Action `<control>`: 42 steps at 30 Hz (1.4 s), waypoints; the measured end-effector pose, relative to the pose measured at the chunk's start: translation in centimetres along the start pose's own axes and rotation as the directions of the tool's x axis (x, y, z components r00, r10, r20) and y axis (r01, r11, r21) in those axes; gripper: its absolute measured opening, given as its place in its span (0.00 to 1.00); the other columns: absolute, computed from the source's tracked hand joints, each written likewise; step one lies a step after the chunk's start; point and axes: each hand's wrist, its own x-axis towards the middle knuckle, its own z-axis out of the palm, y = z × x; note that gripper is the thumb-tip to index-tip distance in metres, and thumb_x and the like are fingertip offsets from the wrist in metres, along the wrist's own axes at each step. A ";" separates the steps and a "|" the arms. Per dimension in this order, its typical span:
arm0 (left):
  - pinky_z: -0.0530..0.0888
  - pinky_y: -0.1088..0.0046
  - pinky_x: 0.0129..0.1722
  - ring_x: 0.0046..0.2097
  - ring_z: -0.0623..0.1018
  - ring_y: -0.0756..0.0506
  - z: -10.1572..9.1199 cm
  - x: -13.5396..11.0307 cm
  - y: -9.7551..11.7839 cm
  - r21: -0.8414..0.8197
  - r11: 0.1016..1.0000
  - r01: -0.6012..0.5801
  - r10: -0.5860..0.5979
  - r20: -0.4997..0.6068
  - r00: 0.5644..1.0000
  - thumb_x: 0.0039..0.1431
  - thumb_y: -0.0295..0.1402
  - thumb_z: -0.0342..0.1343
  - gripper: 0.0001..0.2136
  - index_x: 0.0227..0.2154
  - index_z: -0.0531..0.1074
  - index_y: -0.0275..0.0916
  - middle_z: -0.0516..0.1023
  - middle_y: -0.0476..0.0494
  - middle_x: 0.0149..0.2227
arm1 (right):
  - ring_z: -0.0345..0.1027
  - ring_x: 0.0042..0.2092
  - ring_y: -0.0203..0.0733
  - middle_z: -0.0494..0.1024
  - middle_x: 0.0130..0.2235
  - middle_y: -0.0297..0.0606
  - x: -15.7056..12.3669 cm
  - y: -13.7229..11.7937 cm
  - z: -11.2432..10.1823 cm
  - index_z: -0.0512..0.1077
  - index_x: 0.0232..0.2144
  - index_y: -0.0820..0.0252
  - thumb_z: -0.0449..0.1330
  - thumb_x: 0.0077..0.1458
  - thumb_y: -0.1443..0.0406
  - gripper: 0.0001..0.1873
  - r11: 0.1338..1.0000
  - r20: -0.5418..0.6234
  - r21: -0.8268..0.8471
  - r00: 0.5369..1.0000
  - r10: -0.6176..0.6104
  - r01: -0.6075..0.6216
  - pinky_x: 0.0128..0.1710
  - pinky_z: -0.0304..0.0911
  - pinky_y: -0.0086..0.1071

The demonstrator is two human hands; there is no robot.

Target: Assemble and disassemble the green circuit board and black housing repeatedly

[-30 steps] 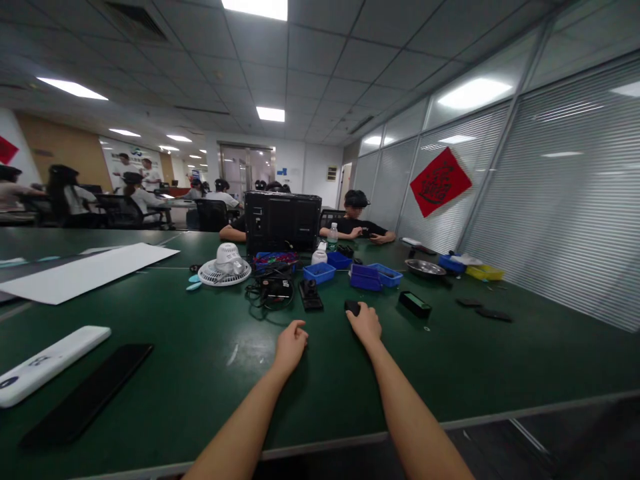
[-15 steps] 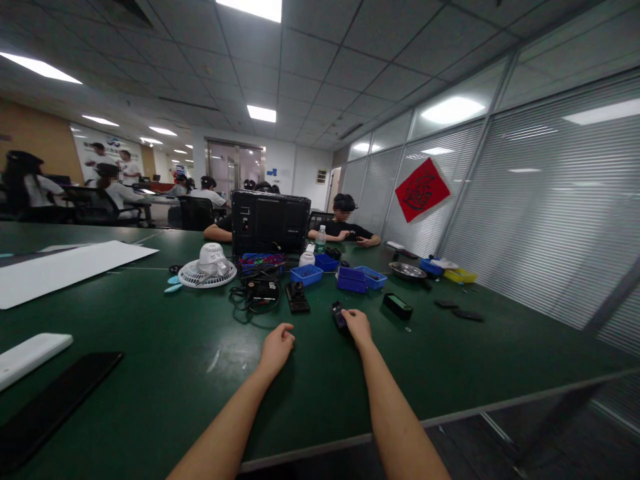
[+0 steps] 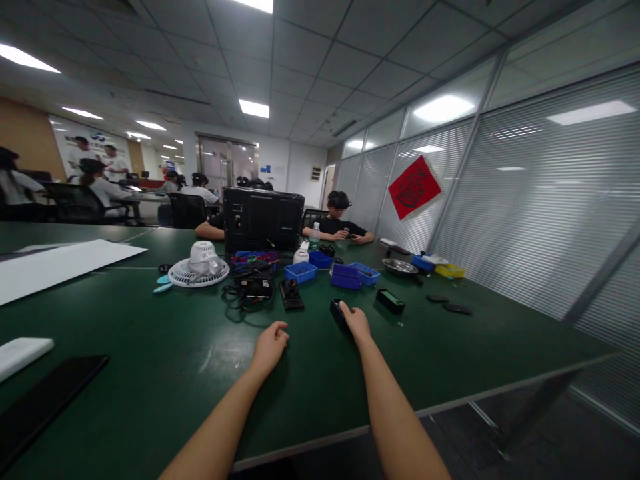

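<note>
My right hand (image 3: 356,321) grips a small black box-shaped device (image 3: 337,312), with the thumb on its near upper part. Its far end faces the middle of the table, and its exact kind is unclear. My left hand (image 3: 271,341) lies on the green table (image 3: 300,387) with its fingers loosely curled and nothing visible in them. Beyond the left hand stands a black stand-like part (image 3: 291,295). To the right of my right hand sits a black box with a green top (image 3: 391,301).
Behind are a black-backed monitor (image 3: 263,219), a white fan part (image 3: 200,267), a cabled black adapter (image 3: 256,288), a blue tray (image 3: 301,271) and a metal dish (image 3: 400,267). A person (image 3: 337,220) sits opposite. Flat dark pieces (image 3: 457,309) lie at right.
The view has turned slightly right, so things sit further left. In my right hand the black device has tilted, hiding the markings on its top. My left hand stays curled on the table.
</note>
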 end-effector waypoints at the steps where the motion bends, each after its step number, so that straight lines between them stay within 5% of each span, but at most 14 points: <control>1: 0.66 0.80 0.28 0.26 0.72 0.53 0.0 0.0 0.0 -0.001 1.000 -0.003 0.003 0.001 1.000 0.48 0.24 0.45 0.13 0.38 0.67 0.36 0.73 0.50 0.26 | 0.68 0.43 0.49 0.73 0.42 0.52 -0.2 -0.2 -0.1 0.68 0.44 0.69 0.44 0.49 0.42 0.38 1.000 0.028 -0.012 1.000 0.008 -0.007 0.38 0.62 0.35; 7: 0.66 0.80 0.28 0.27 0.72 0.52 0.1 0.0 -0.1 0.014 1.000 -0.013 0.013 -0.003 1.000 0.48 0.25 0.45 0.13 0.38 0.67 0.36 0.74 0.50 0.26 | 0.66 0.45 0.52 0.73 0.43 0.51 -2.1 -0.7 -0.5 0.69 0.42 0.67 0.54 0.43 0.45 0.34 0.994 0.058 -0.111 0.998 -0.001 0.007 0.38 0.61 0.36; 11: 0.66 0.79 0.30 0.29 0.73 0.52 0.0 -0.1 -0.1 0.037 0.999 -0.035 0.035 0.002 0.999 0.49 0.26 0.46 0.12 0.37 0.68 0.37 0.74 0.50 0.27 | 0.68 0.42 0.48 0.74 0.39 0.45 -3.1 -0.8 -0.9 0.70 0.38 0.61 0.52 0.46 0.50 0.24 0.996 0.018 -0.083 1.000 -0.024 0.025 0.35 0.61 0.34; 16: 0.66 0.79 0.31 0.29 0.73 0.52 -0.1 -0.3 0.1 0.066 0.997 -0.027 0.027 -0.001 1.000 0.48 0.25 0.46 0.13 0.37 0.68 0.37 0.74 0.50 0.27 | 0.67 0.41 0.47 0.75 0.38 0.43 -3.8 -1.2 -2.2 0.71 0.38 0.59 0.50 0.49 0.49 0.23 0.999 -0.081 -0.001 0.996 -0.045 0.045 0.36 0.61 0.33; 19: 0.65 0.79 0.30 0.28 0.72 0.52 -0.1 -0.4 0.2 0.067 0.997 -0.027 0.027 0.003 1.000 0.48 0.25 0.46 0.13 0.38 0.69 0.37 0.74 0.50 0.27 | 0.63 0.46 0.48 0.73 0.43 0.44 -4.5 -1.5 -2.6 0.68 0.45 0.61 0.50 0.51 0.51 0.25 0.988 -0.276 0.030 0.952 -0.134 0.148 0.43 0.59 0.34; 22: 0.65 0.79 0.29 0.28 0.73 0.52 -0.2 -0.5 0.4 0.058 0.998 -0.017 0.016 0.010 1.000 0.49 0.27 0.46 0.12 0.38 0.68 0.37 0.74 0.50 0.28 | 0.59 0.51 0.46 0.66 0.51 0.44 -5.5 -2.0 -2.4 0.59 0.54 0.62 0.51 0.52 0.56 0.28 0.932 -0.399 -0.010 0.853 -0.337 0.363 0.49 0.55 0.34; 27: 0.66 0.79 0.30 0.29 0.73 0.51 -0.4 -0.7 0.9 0.085 0.996 -0.018 0.018 -0.002 1.000 0.50 0.27 0.47 0.12 0.38 0.69 0.36 0.74 0.49 0.27 | 0.59 0.50 0.44 0.59 0.54 0.41 -7.1 -2.9 -1.3 0.57 0.55 0.52 0.53 0.50 0.65 0.28 0.804 -0.227 -0.175 0.771 -0.595 0.569 0.45 0.59 0.32; 33: 0.66 0.78 0.31 0.29 0.73 0.50 -0.4 -0.6 0.9 0.082 0.996 -0.036 0.036 0.003 0.999 0.49 0.28 0.47 0.12 0.37 0.70 0.37 0.75 0.49 0.27 | 0.56 0.49 0.47 0.62 0.51 0.43 -8.3 -3.9 -0.2 0.65 0.49 0.43 0.50 0.55 0.70 0.22 0.649 -0.044 -0.472 0.719 -0.694 0.597 0.44 0.56 0.38; 42: 0.66 0.78 0.31 0.29 0.73 0.50 -0.3 -0.6 0.9 0.090 0.996 -0.025 0.025 -0.001 1.000 0.49 0.28 0.47 0.12 0.37 0.70 0.37 0.74 0.49 0.26 | 0.55 0.45 0.48 0.67 0.44 0.45 -10.0 -4.7 0.7 0.71 0.42 0.54 0.54 0.53 0.64 0.13 0.446 0.104 -0.471 0.550 -0.829 0.761 0.41 0.53 0.38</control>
